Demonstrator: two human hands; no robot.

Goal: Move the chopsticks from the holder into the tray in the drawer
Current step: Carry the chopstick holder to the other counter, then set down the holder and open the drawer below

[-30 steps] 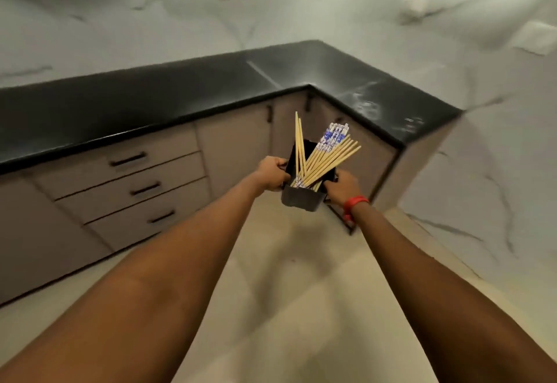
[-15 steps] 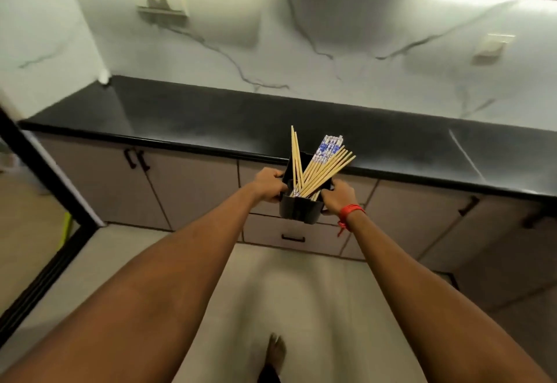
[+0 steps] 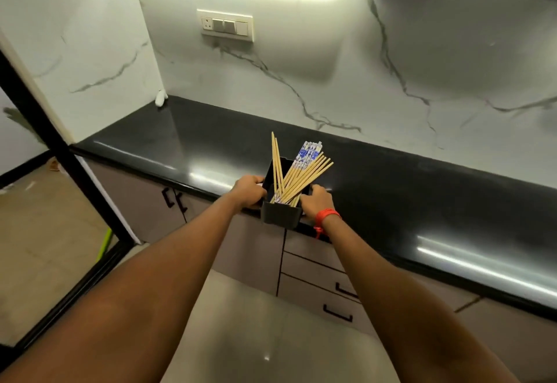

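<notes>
I've swung round to the glossy black counter; my left hand and right hand clasp the black rectangular plastic holder above its edge, bamboo chopsticks inside, drawers shut.

Single head-worn wide-angle view, facing forward and down along both forearms toward the black tabletop and marble wall; near range, strong edge distortion.

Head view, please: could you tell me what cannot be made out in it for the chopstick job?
- Tray and drawer interior: drawers shut.
- Chopsticks' lower ends: inside the black holder.
- Left hand and right hand fingers: partly behind the holder.
- Chopstick count: overlapping.
</notes>
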